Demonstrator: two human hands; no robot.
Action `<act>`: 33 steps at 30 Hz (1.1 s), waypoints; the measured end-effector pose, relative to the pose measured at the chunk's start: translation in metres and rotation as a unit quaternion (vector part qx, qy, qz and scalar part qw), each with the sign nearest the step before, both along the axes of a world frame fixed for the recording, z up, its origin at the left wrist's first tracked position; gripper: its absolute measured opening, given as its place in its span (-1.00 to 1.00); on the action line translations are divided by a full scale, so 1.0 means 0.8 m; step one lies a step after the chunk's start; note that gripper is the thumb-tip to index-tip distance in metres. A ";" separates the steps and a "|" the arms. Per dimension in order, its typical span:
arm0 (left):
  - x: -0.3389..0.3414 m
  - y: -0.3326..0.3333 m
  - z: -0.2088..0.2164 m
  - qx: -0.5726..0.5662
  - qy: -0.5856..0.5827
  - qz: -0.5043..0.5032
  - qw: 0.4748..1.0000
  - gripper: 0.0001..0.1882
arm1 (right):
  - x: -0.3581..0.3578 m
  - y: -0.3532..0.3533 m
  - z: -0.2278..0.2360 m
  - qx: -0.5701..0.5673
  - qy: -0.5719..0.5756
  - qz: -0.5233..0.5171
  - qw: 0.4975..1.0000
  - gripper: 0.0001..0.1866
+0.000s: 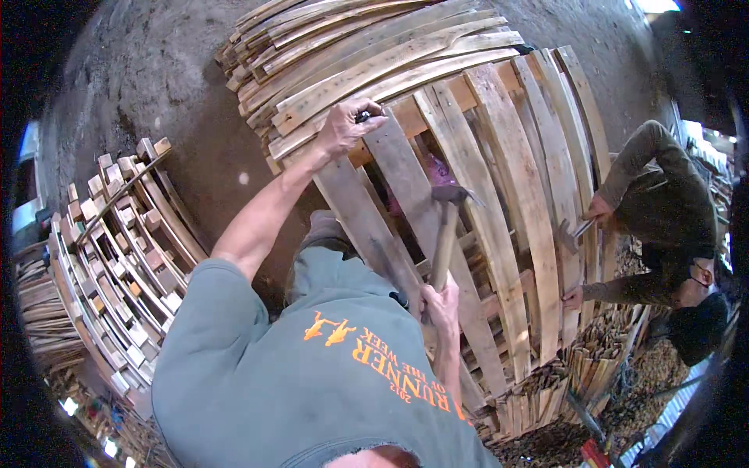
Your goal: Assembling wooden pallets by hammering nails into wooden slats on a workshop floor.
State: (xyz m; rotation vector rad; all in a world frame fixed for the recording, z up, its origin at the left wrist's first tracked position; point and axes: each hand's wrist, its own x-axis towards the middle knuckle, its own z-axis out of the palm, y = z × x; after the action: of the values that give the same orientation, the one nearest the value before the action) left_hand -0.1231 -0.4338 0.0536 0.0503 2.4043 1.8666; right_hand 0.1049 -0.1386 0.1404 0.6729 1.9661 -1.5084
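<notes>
A wooden pallet (499,203) with spaced, weathered slats fills the middle of the view. My right hand (441,303) grips a hammer (445,234) low on its wooden handle. The hammer's dark metal head is over the slats, away from me; whether it touches them I cannot tell. At the pallet's far left corner, my left hand (351,129) is closed at the end of a grey slat (398,160). A small dark thing shows between its fingers, too small to name. Something purple shows in the gap beyond the hammer head.
Loose boards (367,54) are stacked against the pallet's far side. To the left stands a pile of slatted wood with blocks (125,257). At the right, a co-worker (663,203) holds another hammer (571,234) and rests a hand on the pallet. Wood scraps (601,366) lie at the lower right.
</notes>
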 end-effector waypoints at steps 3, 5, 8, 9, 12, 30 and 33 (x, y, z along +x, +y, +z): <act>-0.003 0.015 0.000 -0.007 0.039 0.017 0.999 -0.82 | 0.002 -0.006 -0.035 0.051 0.077 0.068 0.993 -0.82; -0.002 0.021 -0.012 -0.025 0.069 0.039 0.997 -0.81 | -0.016 -0.023 -0.025 0.089 0.076 0.143 0.983 -0.73; -0.003 0.024 -0.032 -0.045 0.110 0.020 0.993 -0.80 | -0.048 -0.048 -0.010 0.143 0.138 0.187 0.962 -0.72; -0.001 0.024 -0.028 -0.042 0.111 0.022 0.993 -0.80 | -0.057 -0.055 -0.004 0.139 0.160 0.184 0.960 -0.72; 0.009 0.028 -0.022 -0.064 0.061 0.024 0.996 -0.80 | -0.086 -0.073 0.016 0.183 0.212 0.201 0.939 -0.72; 0.010 0.037 -0.034 -0.151 0.077 0.011 0.986 -0.77 | -0.127 -0.105 0.033 0.213 0.197 0.207 0.934 -0.70; 0.010 0.036 -0.037 -0.101 0.073 0.031 0.992 -0.79 | -0.124 -0.103 0.054 0.197 0.221 0.153 0.943 -0.71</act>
State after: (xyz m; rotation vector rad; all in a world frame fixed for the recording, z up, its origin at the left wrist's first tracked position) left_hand -0.1154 -0.4051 0.0243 0.1003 2.7100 1.6884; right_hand 0.0057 -0.2209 0.1840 0.1626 2.6111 -1.1519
